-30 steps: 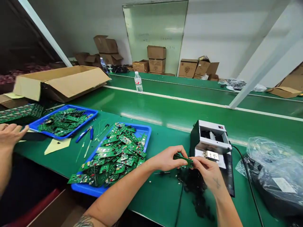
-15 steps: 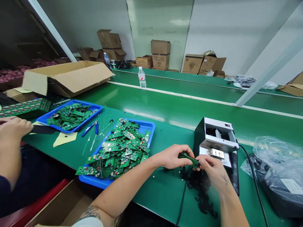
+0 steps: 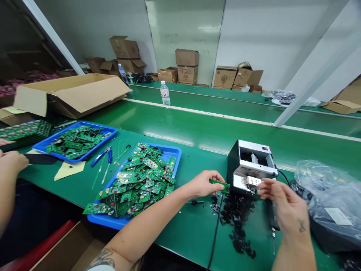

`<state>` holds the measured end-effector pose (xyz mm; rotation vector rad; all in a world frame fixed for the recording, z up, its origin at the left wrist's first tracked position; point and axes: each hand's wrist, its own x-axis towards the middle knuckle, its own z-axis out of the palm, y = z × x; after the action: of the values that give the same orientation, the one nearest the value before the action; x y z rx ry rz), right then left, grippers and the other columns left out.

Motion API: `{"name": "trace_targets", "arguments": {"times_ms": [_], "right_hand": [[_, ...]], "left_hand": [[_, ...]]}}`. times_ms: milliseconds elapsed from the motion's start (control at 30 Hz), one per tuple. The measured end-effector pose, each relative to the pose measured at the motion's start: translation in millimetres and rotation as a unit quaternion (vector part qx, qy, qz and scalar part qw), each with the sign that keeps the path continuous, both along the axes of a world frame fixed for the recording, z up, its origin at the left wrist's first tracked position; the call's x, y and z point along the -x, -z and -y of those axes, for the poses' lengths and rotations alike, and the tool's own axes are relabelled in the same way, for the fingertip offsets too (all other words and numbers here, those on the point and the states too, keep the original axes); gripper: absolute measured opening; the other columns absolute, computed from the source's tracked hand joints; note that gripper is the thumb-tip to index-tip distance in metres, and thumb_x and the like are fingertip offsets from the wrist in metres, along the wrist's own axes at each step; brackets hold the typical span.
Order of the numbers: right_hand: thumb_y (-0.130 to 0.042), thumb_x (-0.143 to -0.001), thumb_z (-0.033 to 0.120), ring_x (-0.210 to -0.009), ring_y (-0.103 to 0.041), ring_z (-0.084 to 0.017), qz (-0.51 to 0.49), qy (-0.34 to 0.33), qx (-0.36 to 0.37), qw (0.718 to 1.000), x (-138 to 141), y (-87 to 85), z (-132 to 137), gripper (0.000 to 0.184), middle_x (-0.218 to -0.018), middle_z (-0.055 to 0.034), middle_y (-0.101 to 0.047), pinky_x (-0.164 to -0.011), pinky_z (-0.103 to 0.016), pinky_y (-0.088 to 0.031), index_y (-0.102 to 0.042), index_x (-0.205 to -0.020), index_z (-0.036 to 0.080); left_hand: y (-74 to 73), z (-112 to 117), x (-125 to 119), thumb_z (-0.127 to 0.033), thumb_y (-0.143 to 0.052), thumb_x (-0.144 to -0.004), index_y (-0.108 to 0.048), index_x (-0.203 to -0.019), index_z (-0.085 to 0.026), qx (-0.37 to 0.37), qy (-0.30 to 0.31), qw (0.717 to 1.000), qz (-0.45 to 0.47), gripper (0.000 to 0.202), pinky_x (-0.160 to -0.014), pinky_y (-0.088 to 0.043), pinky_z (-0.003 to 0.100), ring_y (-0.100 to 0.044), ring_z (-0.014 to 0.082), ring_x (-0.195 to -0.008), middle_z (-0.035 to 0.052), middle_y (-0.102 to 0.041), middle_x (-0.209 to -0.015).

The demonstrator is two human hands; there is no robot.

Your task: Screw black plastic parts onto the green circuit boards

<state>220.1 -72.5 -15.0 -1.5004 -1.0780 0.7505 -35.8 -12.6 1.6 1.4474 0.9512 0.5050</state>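
My left hand (image 3: 210, 183) pinches one end of a narrow green circuit board (image 3: 222, 186), held just above the table, left of a grey-and-black machine (image 3: 255, 162) with a metal block on its front ledge. My right hand (image 3: 284, 203) is apart from the board, at the right front of the machine. Its curled fingers are smeared by motion, so anything between them cannot be made out. Below the hands lies a pile of small black pieces (image 3: 239, 222). A dark pen-shaped tool with a thin metal tip (image 3: 273, 233) lies partly hidden beside my right hand.
A blue tray (image 3: 176, 162) heaped with circuit boards stands left of my arm; a second blue tray (image 3: 113, 132) lies beyond. Blue-handled cutters (image 3: 102, 156) lie between. A co-worker's hand (image 3: 12, 163) is at far left. A plastic bag (image 3: 329, 199), cable (image 3: 216, 237) and water bottle (image 3: 165, 94) are around.
My right hand has let go of the board and moved right, uncovering more black pieces. My left hand still holds the board. The view has shifted slightly.
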Motion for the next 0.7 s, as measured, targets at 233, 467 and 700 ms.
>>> {"name": "trace_targets", "arguments": {"times_ms": [233, 467, 700], "right_hand": [[-0.073, -0.056, 0.059, -0.113, -0.055, -0.051, 0.188, 0.168, 0.238, 0.938, -74, 13.8, -11, 0.050, -0.093, -0.0206, -0.070, -0.100, -0.070, -0.030, -0.069, -0.086, 0.019], [-0.079, -0.044, 0.041, -0.103, -0.059, -0.044, 0.057, 0.130, 0.232, 0.962, -66, 43.4, -26, 0.048, -0.083, -0.0138, -0.066, -0.097, -0.060, -0.038, -0.064, -0.084, 0.019], [-0.076, -0.050, 0.052, -0.059, -0.047, -0.009, -0.251, 0.005, 0.016, 0.968, -66, 10.2, 0, 0.050, -0.068, 0.0064, -0.040, -0.063, -0.026, -0.053, -0.053, -0.086, 0.026]], "left_hand": [[2.6, -14, -28, -0.028, -0.069, -0.072, -0.064, -0.084, -0.012, 0.042, -0.025, 0.999, -0.001, 0.020, -0.049, -0.034, 0.021, -0.046, 0.0061, -0.050, 0.0012, -0.064, -0.071], [12.9, -23, -39, -0.026, -0.069, -0.069, -0.064, -0.081, -0.013, 0.069, -0.028, 0.997, -0.002, 0.018, -0.047, -0.030, 0.021, -0.044, 0.0063, -0.050, 0.0027, -0.069, -0.073], [12.5, -24, -41, -0.026, -0.069, -0.071, -0.059, -0.087, -0.014, 0.099, -0.018, 0.995, 0.003, 0.022, -0.047, -0.026, 0.021, -0.037, 0.0053, -0.046, -0.0009, -0.066, -0.064]]}}
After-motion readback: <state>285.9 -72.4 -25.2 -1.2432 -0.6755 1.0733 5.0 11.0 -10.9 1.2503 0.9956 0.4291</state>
